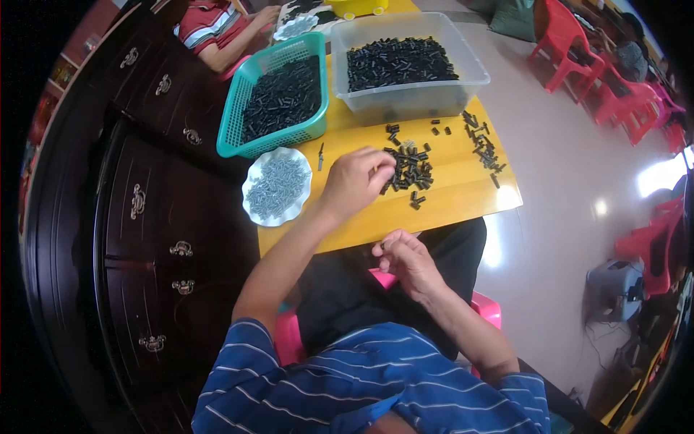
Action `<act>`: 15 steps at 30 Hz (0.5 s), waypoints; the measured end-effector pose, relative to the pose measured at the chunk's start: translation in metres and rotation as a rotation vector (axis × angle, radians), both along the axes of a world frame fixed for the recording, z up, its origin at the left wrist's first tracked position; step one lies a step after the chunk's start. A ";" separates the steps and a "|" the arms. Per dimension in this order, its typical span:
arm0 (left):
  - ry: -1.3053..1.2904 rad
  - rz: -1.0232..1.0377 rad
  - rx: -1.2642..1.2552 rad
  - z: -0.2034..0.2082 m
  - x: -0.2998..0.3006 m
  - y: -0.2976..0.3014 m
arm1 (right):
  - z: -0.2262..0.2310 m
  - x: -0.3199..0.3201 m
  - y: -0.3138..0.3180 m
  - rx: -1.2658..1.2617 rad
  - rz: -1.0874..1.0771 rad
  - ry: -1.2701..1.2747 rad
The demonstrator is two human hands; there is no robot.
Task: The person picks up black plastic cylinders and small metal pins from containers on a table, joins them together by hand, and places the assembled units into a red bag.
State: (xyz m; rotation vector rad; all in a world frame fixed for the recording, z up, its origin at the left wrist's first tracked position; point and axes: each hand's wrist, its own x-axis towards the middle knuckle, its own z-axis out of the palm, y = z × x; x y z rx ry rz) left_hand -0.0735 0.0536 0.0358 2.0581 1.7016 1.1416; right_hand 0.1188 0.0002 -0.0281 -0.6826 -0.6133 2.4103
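Two hands: left hand (356,181) fingers curled, touching black parts pile (409,171); right hand (406,262) grip unclear.

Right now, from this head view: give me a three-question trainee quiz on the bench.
1. True or false: the left hand is over the loose pile of black parts.
2. Which container is mesh-walled? A) teal basket B) clear tub
3. What does the white scalloped dish hold?

Key: 1 true. 2 A. 3 small grey screws. The right hand sits below the yellow table edge.
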 end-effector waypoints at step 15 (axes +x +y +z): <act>0.498 0.045 -0.126 -0.047 0.008 0.130 | -0.003 0.003 0.000 -0.027 0.014 -0.012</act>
